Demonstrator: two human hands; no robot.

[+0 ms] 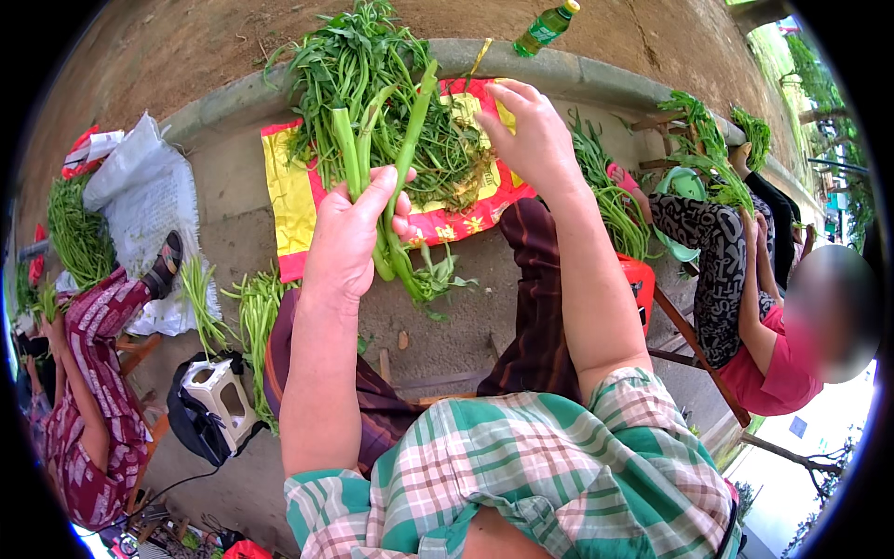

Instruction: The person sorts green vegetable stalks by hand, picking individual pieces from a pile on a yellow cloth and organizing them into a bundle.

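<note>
My left hand (356,223) grips several thick green vegetable stems (408,140), their cut ends pointing away from me and a few leaves hanging below the fist. To the right, my right hand (527,133) is raised with fingers apart and holds nothing. Beneath both hands, a heap of leafy greens (363,70) lies on a red and yellow printed sack (290,195) spread over the ground. Some wilted, yellowish trimmings (464,185) sit at the heap's right side. By my left leg rests a pile of long green stems (260,328).
Beyond the sack runs a low concrete kerb (587,73), with a green plastic bottle (546,29) by it. A dark bag with a white plastic frame (220,402) is on my left. Seated people with greens flank me: one in pink (772,367), another in maroon patterned clothes (98,349).
</note>
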